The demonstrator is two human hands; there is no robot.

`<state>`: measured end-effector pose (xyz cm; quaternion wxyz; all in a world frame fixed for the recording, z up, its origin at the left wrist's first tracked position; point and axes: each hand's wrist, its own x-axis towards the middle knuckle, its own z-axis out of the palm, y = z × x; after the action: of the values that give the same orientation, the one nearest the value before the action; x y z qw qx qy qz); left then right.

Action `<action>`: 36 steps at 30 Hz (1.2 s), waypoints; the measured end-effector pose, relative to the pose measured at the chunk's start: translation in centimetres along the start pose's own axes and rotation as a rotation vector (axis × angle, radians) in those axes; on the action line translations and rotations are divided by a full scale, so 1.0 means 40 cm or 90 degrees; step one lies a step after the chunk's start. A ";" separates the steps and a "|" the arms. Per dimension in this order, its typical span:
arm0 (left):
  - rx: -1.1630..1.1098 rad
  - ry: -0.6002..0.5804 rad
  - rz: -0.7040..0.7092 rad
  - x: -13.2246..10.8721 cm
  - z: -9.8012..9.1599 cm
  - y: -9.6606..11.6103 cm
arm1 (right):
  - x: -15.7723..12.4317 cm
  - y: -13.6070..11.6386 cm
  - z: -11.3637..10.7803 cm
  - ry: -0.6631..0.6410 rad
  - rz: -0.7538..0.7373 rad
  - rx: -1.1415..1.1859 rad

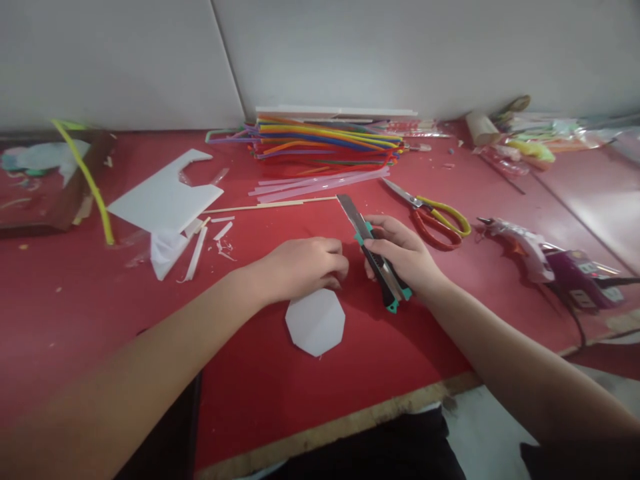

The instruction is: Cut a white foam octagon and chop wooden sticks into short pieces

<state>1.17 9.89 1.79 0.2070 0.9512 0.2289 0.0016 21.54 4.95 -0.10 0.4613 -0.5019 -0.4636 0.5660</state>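
My right hand (403,257) is wrapped round a box cutter (383,267) with a black and green handle. Its metal blade sticks out, pointing up and to the left above the red tabletop. Close by on the left, my left hand (313,267) is closed with its fingers curled down; whatever they hold, if anything, is hidden. A white octagonal piece of board (316,323) lies flat just in front of my left hand, its far edge partly covered by it. Beyond the hands, thin wooden sticks (275,205) lie on the table.
Scissors (437,217) with red and yellow handles lie right of the knife. A glue gun (525,250) rests farther right. Coloured pipe cleaners (325,140) are heaped at the back. A cut white board (160,193) and paper scraps lie left, near a tray (75,193).
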 end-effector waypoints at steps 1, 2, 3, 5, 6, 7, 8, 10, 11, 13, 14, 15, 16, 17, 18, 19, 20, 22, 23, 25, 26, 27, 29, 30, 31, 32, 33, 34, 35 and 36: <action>0.007 0.009 -0.001 0.001 0.003 0.000 | 0.000 0.000 0.000 0.000 0.002 0.001; 0.013 0.022 -0.006 0.002 0.004 -0.001 | -0.001 0.000 0.000 0.001 0.004 0.001; 0.019 0.036 -0.016 0.000 0.004 -0.003 | 0.000 0.000 0.000 0.001 0.006 0.003; 0.033 0.063 -0.049 -0.008 -0.003 -0.014 | 0.001 0.001 -0.002 0.004 0.008 0.009; 0.044 0.073 -0.075 -0.017 -0.010 -0.022 | 0.001 0.001 -0.003 0.006 0.009 0.014; 0.057 0.084 -0.102 -0.029 -0.018 -0.033 | 0.002 0.002 -0.004 0.009 0.011 0.018; 0.078 0.090 -0.137 -0.044 -0.028 -0.046 | 0.003 0.002 -0.005 0.011 0.015 0.022; 0.134 0.112 -0.217 -0.085 -0.051 -0.074 | 0.005 0.002 -0.006 0.012 0.022 0.023; 0.173 0.136 -0.266 -0.108 -0.061 -0.088 | 0.005 0.001 -0.006 0.013 0.024 0.021; 0.254 0.142 -0.331 -0.157 -0.078 -0.112 | 0.006 -0.001 -0.005 0.015 0.027 0.019; 0.285 0.167 -0.360 -0.179 -0.082 -0.121 | 0.006 -0.002 -0.004 0.018 0.027 0.019; 0.291 0.170 -0.378 -0.198 -0.083 -0.128 | 0.006 -0.003 -0.003 0.020 0.027 0.019; 0.285 0.204 -0.400 -0.213 -0.081 -0.131 | 0.006 -0.003 -0.002 0.021 0.025 0.020; 0.278 0.257 -0.411 -0.223 -0.077 -0.131 | 0.006 -0.004 -0.002 0.021 0.023 0.020; 0.263 0.285 -0.406 -0.228 -0.070 -0.127 | 0.006 -0.004 -0.002 0.021 0.022 0.020; 0.246 0.317 -0.388 -0.229 -0.061 -0.118 | 0.006 -0.005 -0.002 0.020 0.022 0.020; 0.223 0.325 -0.358 -0.227 -0.052 -0.106 | 0.006 -0.005 -0.002 0.021 0.024 0.019; 0.133 0.249 -0.256 -0.216 -0.033 -0.072 | 0.007 -0.007 -0.003 0.028 0.029 0.021; 0.072 0.208 -0.196 -0.210 -0.025 -0.051 | 0.007 -0.008 -0.003 0.033 0.033 0.022; -0.022 0.108 -0.123 -0.203 -0.010 -0.012 | 0.008 -0.010 -0.003 0.044 0.038 0.028; -0.046 0.073 -0.097 -0.202 -0.004 0.005 | 0.008 -0.010 -0.004 0.050 0.040 0.031; -0.062 0.041 -0.090 -0.202 0.001 0.019 | 0.009 -0.011 -0.004 0.053 0.042 0.036; -0.074 0.019 -0.096 -0.203 0.007 0.036 | 0.010 -0.011 -0.005 0.058 0.043 0.047; -0.079 0.018 -0.102 -0.203 0.009 0.040 | 0.010 -0.011 -0.005 0.057 0.044 0.054; -0.087 0.023 -0.106 -0.202 0.011 0.042 | 0.011 -0.010 -0.006 0.057 0.044 0.060; -0.098 0.030 -0.110 -0.200 0.013 0.043 | 0.012 -0.010 -0.006 0.057 0.046 0.064; -0.109 0.039 -0.116 -0.197 0.014 0.042 | 0.012 -0.009 -0.007 0.058 0.047 0.066; -0.118 0.054 -0.126 -0.193 0.017 0.042 | 0.012 -0.008 -0.008 0.059 0.048 0.068; -0.120 0.081 -0.140 -0.189 0.020 0.042 | 0.013 -0.008 -0.009 0.059 0.050 0.068; -0.116 0.121 -0.153 -0.185 0.023 0.041 | 0.013 -0.007 -0.010 0.060 0.051 0.070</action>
<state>-4.66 4.95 2.27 0.2685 0.8898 0.3584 0.0876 21.92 5.53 0.08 0.4863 -0.5200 -0.3891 0.5846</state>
